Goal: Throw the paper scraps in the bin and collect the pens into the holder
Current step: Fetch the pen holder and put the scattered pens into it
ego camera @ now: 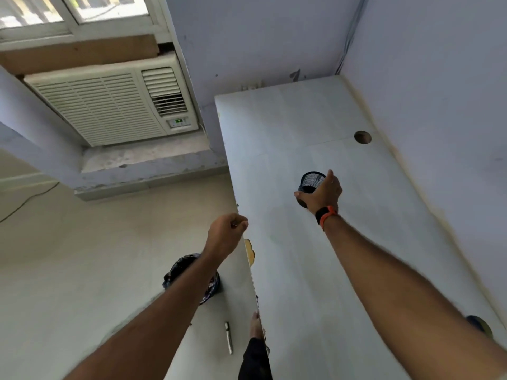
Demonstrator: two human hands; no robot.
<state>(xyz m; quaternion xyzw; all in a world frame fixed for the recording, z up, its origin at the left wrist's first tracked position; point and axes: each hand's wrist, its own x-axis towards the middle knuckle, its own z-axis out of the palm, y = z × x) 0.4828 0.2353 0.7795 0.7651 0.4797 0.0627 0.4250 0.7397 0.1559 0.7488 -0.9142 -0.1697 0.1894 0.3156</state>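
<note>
My right hand [322,194] grips the black mesh pen holder [311,181] on the white desk [329,256], near its middle; the holder looks empty from here. My left hand [227,231] hovers at the desk's left edge, fingers curled shut; whether it holds anything I cannot tell. On the floor below it stands a bin lined with a black bag [192,275], partly hidden by my left forearm. A silver pen-like stick [228,337] lies on the floor near my foot [256,325].
The desk fits into the room's right corner, with a round cable hole [362,137] near the wall. A window air conditioner [115,105] sits at the left above a ledge. A dark round object [478,325] shows behind my right forearm.
</note>
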